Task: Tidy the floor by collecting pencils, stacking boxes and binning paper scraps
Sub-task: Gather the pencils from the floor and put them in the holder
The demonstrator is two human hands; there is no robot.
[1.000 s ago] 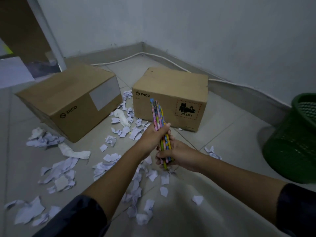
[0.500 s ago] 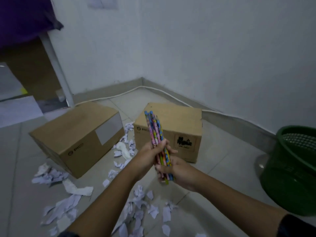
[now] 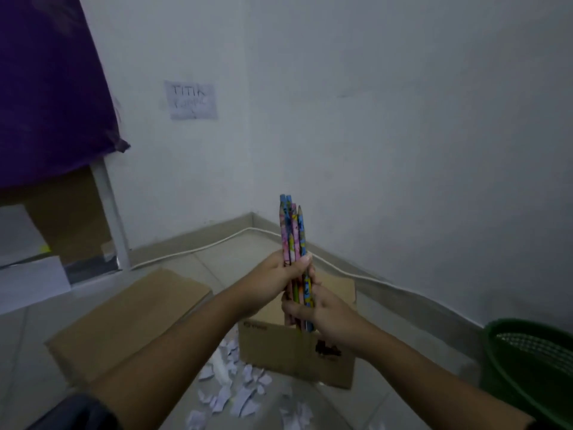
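Nearest, paper scraps (image 3: 231, 395) litter the floor (image 3: 28, 361). Above them the left hand (image 3: 279, 274) and right hand (image 3: 322, 311) both grip a bundle of pencils (image 3: 293, 234), upright at chest height in front of the small box (image 3: 297, 358). A loosened grip could let slim pencils slide out and scatter. They look thin, brightly patterned, with uneven tips. The green bin (image 3: 527, 361) stands right.

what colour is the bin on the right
Dark green, with a mesh-like wall; the bin shows at the right edge of the head view.
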